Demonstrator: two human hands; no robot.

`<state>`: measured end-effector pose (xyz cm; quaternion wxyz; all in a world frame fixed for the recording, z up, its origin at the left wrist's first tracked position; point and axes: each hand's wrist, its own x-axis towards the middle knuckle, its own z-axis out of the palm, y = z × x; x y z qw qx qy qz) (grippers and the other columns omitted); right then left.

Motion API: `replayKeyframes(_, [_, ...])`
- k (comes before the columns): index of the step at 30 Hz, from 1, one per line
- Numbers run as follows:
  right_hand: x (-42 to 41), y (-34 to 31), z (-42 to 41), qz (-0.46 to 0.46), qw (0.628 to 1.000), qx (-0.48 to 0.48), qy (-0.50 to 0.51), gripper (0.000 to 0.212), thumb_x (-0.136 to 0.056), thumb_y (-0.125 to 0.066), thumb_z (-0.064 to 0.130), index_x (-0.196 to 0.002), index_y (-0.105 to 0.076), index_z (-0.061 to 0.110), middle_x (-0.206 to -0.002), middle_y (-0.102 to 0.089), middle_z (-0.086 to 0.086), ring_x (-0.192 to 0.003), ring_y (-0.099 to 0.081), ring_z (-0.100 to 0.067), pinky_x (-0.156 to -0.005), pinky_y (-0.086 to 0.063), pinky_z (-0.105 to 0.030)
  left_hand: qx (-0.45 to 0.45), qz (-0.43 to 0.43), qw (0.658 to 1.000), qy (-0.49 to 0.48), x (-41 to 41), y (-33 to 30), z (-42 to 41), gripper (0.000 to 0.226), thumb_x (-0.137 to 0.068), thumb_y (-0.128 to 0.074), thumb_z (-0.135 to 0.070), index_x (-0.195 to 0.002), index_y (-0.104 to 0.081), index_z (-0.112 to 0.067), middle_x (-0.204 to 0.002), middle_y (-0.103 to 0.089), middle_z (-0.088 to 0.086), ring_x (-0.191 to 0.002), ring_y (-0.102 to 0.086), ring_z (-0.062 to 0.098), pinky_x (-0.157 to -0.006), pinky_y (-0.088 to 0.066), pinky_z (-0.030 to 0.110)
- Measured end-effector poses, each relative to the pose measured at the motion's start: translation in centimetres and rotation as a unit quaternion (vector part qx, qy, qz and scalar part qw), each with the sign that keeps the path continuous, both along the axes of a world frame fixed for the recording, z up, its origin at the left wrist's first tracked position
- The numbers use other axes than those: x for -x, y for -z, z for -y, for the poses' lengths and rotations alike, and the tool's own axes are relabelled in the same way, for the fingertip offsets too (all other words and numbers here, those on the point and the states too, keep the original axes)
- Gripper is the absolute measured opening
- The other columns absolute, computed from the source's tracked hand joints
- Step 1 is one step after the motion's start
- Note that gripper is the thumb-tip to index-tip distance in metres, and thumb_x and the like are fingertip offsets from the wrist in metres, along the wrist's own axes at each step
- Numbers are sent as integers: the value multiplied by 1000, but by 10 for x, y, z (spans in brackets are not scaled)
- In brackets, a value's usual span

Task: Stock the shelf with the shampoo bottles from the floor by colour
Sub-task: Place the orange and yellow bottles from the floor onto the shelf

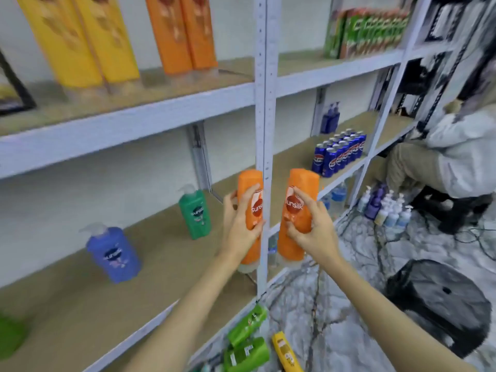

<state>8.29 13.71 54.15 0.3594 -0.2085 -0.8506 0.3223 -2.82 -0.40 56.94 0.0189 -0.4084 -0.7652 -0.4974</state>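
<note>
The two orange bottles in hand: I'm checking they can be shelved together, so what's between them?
In the head view, the shelf's grey upright post stands between the left orange bottle and the right orange bottle.

We see our own two forearms, bare from the bottom edge of the view up to the wrists, with no sleeve, cuff or fabric showing on either. Our bare left hand (239,224) carries no ring, band or glove that we can make out, and our bare right hand (308,226) is equally unadorned. Neither wrist shows a watch or bracelet. The fingernails on both hands look short and unpainted, though motion blur softens them, so we cannot tell more about finer marks.
</note>
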Motion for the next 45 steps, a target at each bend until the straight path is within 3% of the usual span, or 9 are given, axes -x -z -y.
replayKeyframes(4, [5,-115,30,26,997,-63,-30,69,-85,-63,28,-133,-22,54,-107,-44,0,-86,-52,-11,-72,-42,-12,-20,-42,998,-31,-5,-119,30,81,-82,-66,-15,-119,-14,-66,-139,-21,0,-124,-36,17,-102,-38,33])
replayKeyframes(8, [17,-206,53,18,992,-122,-27,71,-86,-61,31,-131,-14,58,-112,-46,-3,-90,-56,-21,-78,-52,-35,-58,-90,992,-68,-3,-206,47,84,-83,-63,-12,-123,-13,-66,-133,-21,-6,-126,-35,18,-103,-36,32])
replayKeyframes(12, [36,-266,57,-8,987,-156,-29,70,-87,-61,29,-134,-16,56,-114,-48,-4,-92,-57,-21,-77,-49,-29,-69,-126,984,-107,9,-263,51,77,-83,-64,-13,-133,-20,-52,-137,-21,1,-128,-32,20,-100,-29,24])
replayKeyframes(15, [59,-299,47,-20,986,-161,-34,68,-87,-61,30,-138,-20,49,-116,-46,-6,-91,-53,-18,-75,-40,-23,-54,-172,970,-164,25,-290,45,73,-81,-67,-13,-138,-28,-36,-138,-24,12,-127,-37,27,-102,-37,35])
replayKeyframes(18, [88,-323,34,-42,985,-161,-39,68,-87,-62,29,-141,-23,45,-113,-45,-7,-92,-51,-19,-75,-41,-25,-37,-197,963,-180,46,-306,32,71,-82,-66,-15,-138,-27,-35,-135,-27,13,-123,-41,29,-99,-43,39])
replayKeyframes(25, [155,-345,2,-51,979,-182,-70,72,-84,-65,23,-140,-26,45,-98,-42,-2,-77,-45,-14,-69,-41,-23,-15,-204,947,-249,88,-323,-8,79,-79,-69,-14,-136,-20,-39,-135,-26,15,-118,-44,34,-91,-48,43])
replayKeyframes(33, [200,-333,-29,-52,979,-180,-79,73,-85,-64,21,-141,-24,45,-100,-41,-1,-74,-44,-12,-58,-29,-6,5,-175,939,-297,130,-310,-35,74,-81,-67,-15,-140,-25,-35,-135,-25,13,-117,-46,33,-87,-51,42])
replayKeyframes(36, [211,-326,-31,-51,980,-170,-94,72,-85,-63,20,-141,-24,46,-105,-45,-6,-80,-46,-14,-70,-46,-20,13,-167,937,-307,140,-305,-43,78,-81,-67,-17,-141,-20,-36,-136,-24,12,-119,-46,33,-87,-52,43])
replayKeyframes(45, [217,-310,-22,-76,977,-186,-76,72,-87,-60,21,-143,-21,44,-114,-47,-12,-91,-53,-24,-71,-53,-34,53,-180,924,-332,133,-301,-45,81,-86,-61,-25,-145,-6,-37,-141,-20,15,-122,-40,34,-85,-52,45])
